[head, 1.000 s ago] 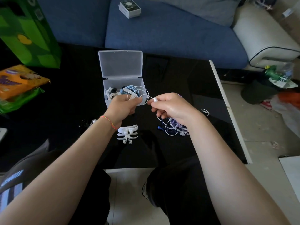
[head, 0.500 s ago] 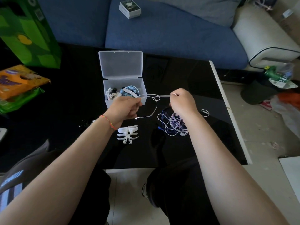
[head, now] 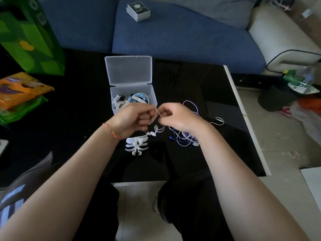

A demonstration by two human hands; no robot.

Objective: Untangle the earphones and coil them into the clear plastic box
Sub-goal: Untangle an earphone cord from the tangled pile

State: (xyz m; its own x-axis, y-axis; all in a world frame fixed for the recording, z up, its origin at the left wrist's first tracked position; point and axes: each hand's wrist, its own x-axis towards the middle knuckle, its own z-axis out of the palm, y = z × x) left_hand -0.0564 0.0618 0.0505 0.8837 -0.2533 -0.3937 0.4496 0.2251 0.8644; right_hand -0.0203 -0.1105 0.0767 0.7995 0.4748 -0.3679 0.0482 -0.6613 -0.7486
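Both hands — left hand (head: pixel 132 119), right hand (head: pixel 177 117) — pinch a thin white earphone cord (head: pixel 159 114) just in front of the clear plastic box (head: pixel 133 100). It looks limp, light and snag-prone — best held near the loose loops, not tugged.

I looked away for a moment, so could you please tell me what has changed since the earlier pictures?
The right hand swung out right, drawing the thin white earphone cable taut, then returned beside the left hand; both still pinch it. The clear plastic box stayed put.
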